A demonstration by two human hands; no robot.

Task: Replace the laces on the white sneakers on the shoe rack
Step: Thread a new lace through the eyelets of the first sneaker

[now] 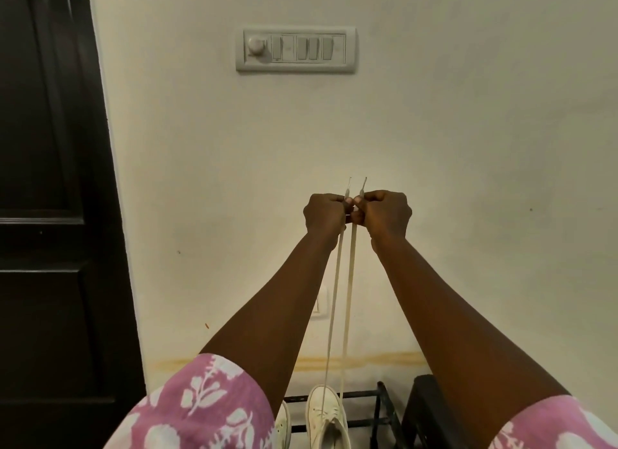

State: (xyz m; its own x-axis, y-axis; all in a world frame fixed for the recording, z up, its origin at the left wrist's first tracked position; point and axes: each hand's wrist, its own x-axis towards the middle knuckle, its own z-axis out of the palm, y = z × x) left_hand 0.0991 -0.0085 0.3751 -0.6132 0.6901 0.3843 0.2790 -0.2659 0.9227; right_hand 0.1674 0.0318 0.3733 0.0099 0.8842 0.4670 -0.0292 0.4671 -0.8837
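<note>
— What holds the middle of the frame?

— A person's left hand (326, 214) and right hand (386, 214), raised in front of a cream wall (468, 147), the two fists touching. Each one pinches an end of a lace (349, 281) between thumb and curled fingers, so the hands are together and both clamped on it.

— How does the lace look?

— Flat, narrow and off-white, close to the wall's own colour. Its two strands run taut and almost parallel, side by side, from the fists down between the forearms. Above the fists the stiff tips (361, 192) stick up, thin and pale, just apart from each other.

— Where does it lead?

— To the near bottom edge, into a white sneaker (322, 415) standing on a black metal shoe rack (378, 412), toe toward the wall. The shoe is cream-white with a rounded toe cap. Both strands reach its upper; which eyelets they pass through cannot be told.

— And its pair?

— A second white sneaker (283, 425) shows just to the left, mostly hidden behind the left forearm and a pink sleeve (200, 405) printed with white flowers.

— The surroundings?

— A grey switch panel (296, 49) sits high on the wall, above the hands. A dark door (50, 181) fills the left side. Right of the rack stands a dark stool or box (424, 412); which it is cannot be told. A yellowish streak (368, 360) crosses the wall low behind the arms.
</note>
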